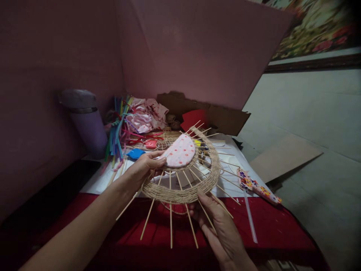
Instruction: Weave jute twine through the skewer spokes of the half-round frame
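Observation:
A half-round woven fan frame [180, 192] is held up over the near table edge, its thin sticks fanning out past a band of twisted twine. At its centre sits a padded half-circle [182, 152] of pale pink cloth with red dots. My left hand [149, 165] pinches the left corner of this centre, thumb on the cloth. My right hand [217, 222] grips the lower right of the twine band, thumb on top and fingers beneath among the sticks. A strand of twine loops below the band.
A purple tumbler [88, 128] stands at the left by colourful pipe cleaners [117, 135]. Behind are crumpled pink cloth [148, 113], red card [193, 119] and cardboard [214, 114]. A blue packet [135, 154] lies on white paper. Flowered cloth [259, 188] and a clear stick [250, 218] are at right.

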The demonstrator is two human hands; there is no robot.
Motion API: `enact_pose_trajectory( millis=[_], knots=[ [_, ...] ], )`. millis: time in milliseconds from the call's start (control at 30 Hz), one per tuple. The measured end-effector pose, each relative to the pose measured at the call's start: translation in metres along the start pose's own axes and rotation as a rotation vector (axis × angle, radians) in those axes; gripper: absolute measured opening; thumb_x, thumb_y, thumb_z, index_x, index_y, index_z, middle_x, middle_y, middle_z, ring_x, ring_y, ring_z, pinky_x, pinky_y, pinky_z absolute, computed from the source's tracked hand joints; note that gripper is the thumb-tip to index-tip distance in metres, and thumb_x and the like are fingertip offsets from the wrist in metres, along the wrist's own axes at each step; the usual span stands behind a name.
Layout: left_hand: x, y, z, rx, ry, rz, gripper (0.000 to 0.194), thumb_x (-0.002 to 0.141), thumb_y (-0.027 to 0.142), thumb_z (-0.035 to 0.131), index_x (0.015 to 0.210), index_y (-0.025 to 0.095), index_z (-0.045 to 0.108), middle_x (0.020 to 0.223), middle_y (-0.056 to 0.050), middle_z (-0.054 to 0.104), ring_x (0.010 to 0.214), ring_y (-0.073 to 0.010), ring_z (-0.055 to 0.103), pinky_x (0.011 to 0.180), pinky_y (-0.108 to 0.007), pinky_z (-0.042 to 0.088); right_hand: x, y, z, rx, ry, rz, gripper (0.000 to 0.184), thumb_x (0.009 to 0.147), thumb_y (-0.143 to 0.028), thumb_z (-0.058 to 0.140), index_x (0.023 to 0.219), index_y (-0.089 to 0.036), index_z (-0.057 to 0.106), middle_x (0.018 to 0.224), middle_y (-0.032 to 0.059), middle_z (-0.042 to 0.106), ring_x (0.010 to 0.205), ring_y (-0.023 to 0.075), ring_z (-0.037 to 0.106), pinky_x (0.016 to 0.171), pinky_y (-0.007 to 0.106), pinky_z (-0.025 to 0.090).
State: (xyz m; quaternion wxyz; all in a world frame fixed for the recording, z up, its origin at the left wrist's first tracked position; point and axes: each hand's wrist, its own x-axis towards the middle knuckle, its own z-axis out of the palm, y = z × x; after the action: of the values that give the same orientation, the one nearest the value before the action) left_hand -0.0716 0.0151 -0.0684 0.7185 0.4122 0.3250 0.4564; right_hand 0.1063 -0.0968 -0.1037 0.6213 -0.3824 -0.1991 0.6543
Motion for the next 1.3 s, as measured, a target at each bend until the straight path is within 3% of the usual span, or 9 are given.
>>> enact_pose_trajectory(
  millis=[433, 600, 833, 1000, 1300],
  knots=[
    [0.001, 0.005, 0.006, 0.016, 0.046, -0.02, 0.037, 0.066, -0.001, 0.06, 0.101, 0.01, 0.068, 0.076, -0.01, 0.071, 0.054, -0.0108, 0.061, 0.046, -0.015, 0.048, 0.002, 0.002, -0.001, -0.016, -0.023, -0.052, 0.021, 0.069, -0.024, 0.073, 0.084, -0.013, 0.064, 0.07, 0.0003, 0.062, 0.053, 0.0088, 0.057, 0.047, 0.019, 0.047],
    [-0.002, 0.007, 0.009, 0.02, 0.057, -0.015, 0.034, 0.066, -0.001, 0.059, 0.096, 0.011, 0.07, 0.069, -0.008, 0.07, 0.048, -0.0079, 0.057, 0.043, -0.012, 0.045, 0.0, 0.0, 0.001, -0.02, -0.005, -0.051, 0.023, 0.068, -0.025, 0.074, 0.084, -0.012, 0.064, 0.069, 0.0004, 0.062, 0.052, 0.0086, 0.057, 0.046, 0.018, 0.047],
    [0.001, 0.005, 0.004, 0.064, 0.036, -0.011, 0.038, 0.064, 0.002, 0.064, 0.1, 0.014, 0.069, 0.073, -0.008, 0.071, 0.052, -0.0092, 0.06, 0.043, -0.012, 0.045, -0.003, -0.003, 0.001, -0.026, -0.053, -0.02, 0.023, 0.071, -0.028, 0.072, 0.086, -0.013, 0.063, 0.069, 0.0019, 0.065, 0.055, 0.0104, 0.059, 0.051, 0.021, 0.05],
    [0.002, 0.005, 0.004, 0.089, 0.074, -0.038, 0.039, 0.065, 0.007, 0.066, 0.102, 0.015, 0.067, 0.079, -0.009, 0.072, 0.06, -0.0143, 0.065, 0.051, -0.018, 0.051, -0.005, -0.005, 0.0, -0.048, -0.094, -0.015, 0.021, 0.077, -0.03, 0.066, 0.087, -0.011, 0.061, 0.072, 0.0047, 0.066, 0.058, 0.011, 0.062, 0.046, 0.016, 0.045],
    [0.006, 0.004, -0.002, 0.077, 0.119, -0.094, 0.033, 0.068, 0.004, 0.061, 0.098, 0.016, 0.066, 0.073, -0.004, 0.072, 0.054, -0.0128, 0.063, 0.051, -0.019, 0.049, -0.008, -0.005, -0.001, 0.018, -0.098, -0.025, 0.024, 0.076, -0.033, 0.066, 0.082, -0.01, 0.061, 0.075, 0.0088, 0.068, 0.059, 0.011, 0.061, 0.047, 0.016, 0.044]
  ],
)
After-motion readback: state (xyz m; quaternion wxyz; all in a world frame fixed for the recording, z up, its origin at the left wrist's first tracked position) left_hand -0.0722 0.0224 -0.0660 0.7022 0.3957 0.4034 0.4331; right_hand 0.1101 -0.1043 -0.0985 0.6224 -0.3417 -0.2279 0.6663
